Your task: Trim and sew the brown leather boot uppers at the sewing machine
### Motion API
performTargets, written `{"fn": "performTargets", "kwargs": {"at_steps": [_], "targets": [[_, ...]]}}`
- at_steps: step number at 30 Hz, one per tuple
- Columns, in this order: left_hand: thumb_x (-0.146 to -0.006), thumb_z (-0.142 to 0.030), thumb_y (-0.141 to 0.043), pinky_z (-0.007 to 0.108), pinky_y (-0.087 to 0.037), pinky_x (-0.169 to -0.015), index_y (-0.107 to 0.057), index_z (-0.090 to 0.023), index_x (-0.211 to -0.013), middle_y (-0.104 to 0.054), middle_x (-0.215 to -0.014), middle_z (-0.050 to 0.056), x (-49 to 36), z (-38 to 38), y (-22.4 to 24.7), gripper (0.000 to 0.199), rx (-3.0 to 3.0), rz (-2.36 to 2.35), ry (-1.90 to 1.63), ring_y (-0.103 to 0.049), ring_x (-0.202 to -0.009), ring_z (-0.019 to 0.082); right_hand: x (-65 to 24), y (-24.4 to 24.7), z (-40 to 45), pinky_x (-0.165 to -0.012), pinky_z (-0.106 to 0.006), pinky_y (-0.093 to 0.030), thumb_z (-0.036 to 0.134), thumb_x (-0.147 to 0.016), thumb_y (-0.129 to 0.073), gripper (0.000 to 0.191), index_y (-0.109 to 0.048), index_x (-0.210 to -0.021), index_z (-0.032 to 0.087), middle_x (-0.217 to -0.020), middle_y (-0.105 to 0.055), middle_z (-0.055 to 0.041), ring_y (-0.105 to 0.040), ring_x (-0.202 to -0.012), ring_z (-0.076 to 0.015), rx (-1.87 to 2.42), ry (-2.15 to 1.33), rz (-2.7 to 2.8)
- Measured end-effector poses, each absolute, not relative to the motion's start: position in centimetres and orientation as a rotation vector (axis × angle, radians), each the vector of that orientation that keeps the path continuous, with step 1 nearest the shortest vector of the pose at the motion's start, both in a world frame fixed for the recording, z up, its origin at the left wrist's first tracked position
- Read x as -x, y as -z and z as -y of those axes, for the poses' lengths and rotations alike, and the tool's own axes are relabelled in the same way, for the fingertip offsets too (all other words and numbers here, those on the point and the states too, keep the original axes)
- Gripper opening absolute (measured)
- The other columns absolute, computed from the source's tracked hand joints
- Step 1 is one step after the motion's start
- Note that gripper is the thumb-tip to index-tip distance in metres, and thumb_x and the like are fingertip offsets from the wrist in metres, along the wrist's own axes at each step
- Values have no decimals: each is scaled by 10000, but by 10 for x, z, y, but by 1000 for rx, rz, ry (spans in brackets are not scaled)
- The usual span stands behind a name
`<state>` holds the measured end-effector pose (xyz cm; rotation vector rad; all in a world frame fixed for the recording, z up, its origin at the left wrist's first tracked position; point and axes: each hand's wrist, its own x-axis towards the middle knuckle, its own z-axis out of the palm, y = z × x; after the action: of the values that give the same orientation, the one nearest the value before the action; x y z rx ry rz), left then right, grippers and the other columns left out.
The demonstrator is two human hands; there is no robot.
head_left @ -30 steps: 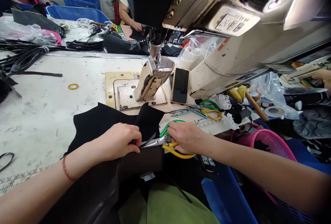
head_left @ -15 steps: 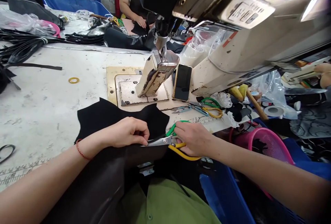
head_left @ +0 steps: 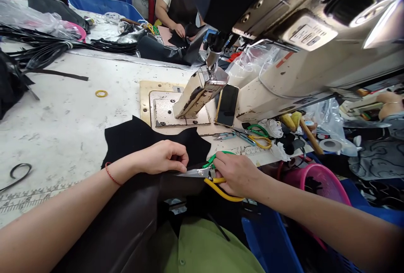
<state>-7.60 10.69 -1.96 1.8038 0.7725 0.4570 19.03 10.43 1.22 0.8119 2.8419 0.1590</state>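
Observation:
My right hand (head_left: 236,174) is wrapped round scissors (head_left: 200,173) with one green and one yellow handle. Their blades point left, towards the fingertips of my left hand (head_left: 167,157), and look nearly closed. Thumb and fingers of my left hand are pinched together on the near edge of a black piece of material (head_left: 123,138). That piece lies at the table's front edge, with a scalloped far outline. Dark brown material (head_left: 126,210) hangs below it over my lap.
Beyond the black piece rises the sewing machine post (head_left: 198,94), a phone (head_left: 227,105) beside it. More scissors (head_left: 259,138) lie to the right, above a pink basket (head_left: 328,180). A person (head_left: 179,3) works across the table (head_left: 63,104).
The view has shifted, so the table things appear further right. The scissor blades look more closed, and my left hand's fingertips sit slightly higher and further right.

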Motion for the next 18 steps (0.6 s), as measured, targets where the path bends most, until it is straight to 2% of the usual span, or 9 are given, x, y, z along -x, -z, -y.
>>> {"fn": "performTargets", "kwargs": {"at_steps": [9,18], "targets": [[-827,-342,-639,209,-358,-587,-605,-160,-736,-555,-716,-23,77,-108,23,207,-1690,-733,-507,-454,-644,97,-161,-30,-104,-543,-299,-329,159,-675,-581,205,-612,-877,144,-895,-624,-100,-610,-721,-229,-817,10,-2534],[-808,-331,-654,214,-318,-560,-589,-153,-726,-517,-684,-38,79,-109,23,207,-1582,-730,-555,-405,-611,85,-145,-59,-127,-562,-287,-313,165,-716,-578,97,-653,-778,160,-813,-680,-77,-636,-705,-215,-681,212,-2397]]}}
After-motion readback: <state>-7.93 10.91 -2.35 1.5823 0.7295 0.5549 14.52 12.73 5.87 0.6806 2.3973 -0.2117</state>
